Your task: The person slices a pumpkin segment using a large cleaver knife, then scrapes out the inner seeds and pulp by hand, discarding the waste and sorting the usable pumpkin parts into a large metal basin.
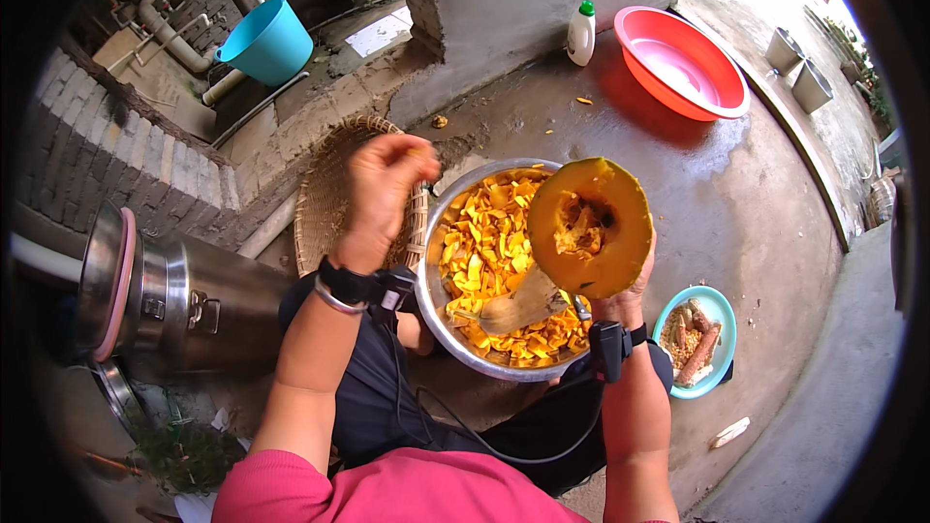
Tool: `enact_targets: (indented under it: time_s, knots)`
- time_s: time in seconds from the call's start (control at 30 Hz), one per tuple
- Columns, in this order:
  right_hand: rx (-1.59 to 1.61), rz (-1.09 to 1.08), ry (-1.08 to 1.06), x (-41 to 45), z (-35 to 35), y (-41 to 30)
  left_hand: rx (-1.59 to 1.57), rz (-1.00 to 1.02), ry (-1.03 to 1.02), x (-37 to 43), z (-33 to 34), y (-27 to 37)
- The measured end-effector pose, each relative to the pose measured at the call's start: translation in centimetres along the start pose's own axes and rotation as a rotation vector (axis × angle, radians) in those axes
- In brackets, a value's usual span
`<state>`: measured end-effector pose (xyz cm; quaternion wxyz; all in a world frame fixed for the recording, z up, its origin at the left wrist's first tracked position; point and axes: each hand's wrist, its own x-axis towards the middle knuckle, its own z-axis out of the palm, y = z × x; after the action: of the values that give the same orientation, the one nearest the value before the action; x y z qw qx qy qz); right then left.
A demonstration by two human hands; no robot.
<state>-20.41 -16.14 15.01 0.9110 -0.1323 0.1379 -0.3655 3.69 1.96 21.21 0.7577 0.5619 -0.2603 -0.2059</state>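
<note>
My right hand (639, 276) holds up a cut pumpkin half (625, 232), its hollow facing me with stringy pulp (577, 232) inside. It hangs over the right side of a large metal basin (429, 283) full of chopped orange pumpkin pieces (472, 254). On those pieces lies a bigger pumpkin chunk with rind (516, 305), and beside it shows a dark handle (581, 307), perhaps a knife's. My left hand (385, 189), blurred, is raised above a wicker basket (320, 211) with fingers curled together. A trace of orange shows at its fingertips; whether it grips a piece is unclear.
Right of my knee, a light-blue dish (730, 312) contains corn cobs and kernels. A red plastic basin (683, 62) and a white bottle (581, 36) stand by the wall. At left are a steel canister (218, 312) and a blue bucket (269, 43). A cable (508, 459) crosses my lap.
</note>
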Motion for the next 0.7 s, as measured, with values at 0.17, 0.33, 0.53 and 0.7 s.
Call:
enact_targets:
  time_s: [0.17, 0.33, 0.53, 0.7]
  knots:
    - [-0.051, 0.008, -0.049, 0.1, 1.3, 0.7, 0.786, -0.333, 0.422, 1.9, -11.1, -9.4]
    - [-0.041, 0.023, -0.044, 0.3, 0.6, 0.8, 0.435, 0.079, 0.112, -0.4, -0.6, -6.2]
    - [-0.057, 0.12, -0.044, 0.3, 0.3, 0.9, 0.269, -0.05, -0.444, -6.0, 9.4, 1.2]
    - [-0.156, 0.119, -0.001, 0.4, -1.4, 0.6, 0.448, -0.061, -0.516, -5.7, 10.9, -1.7]
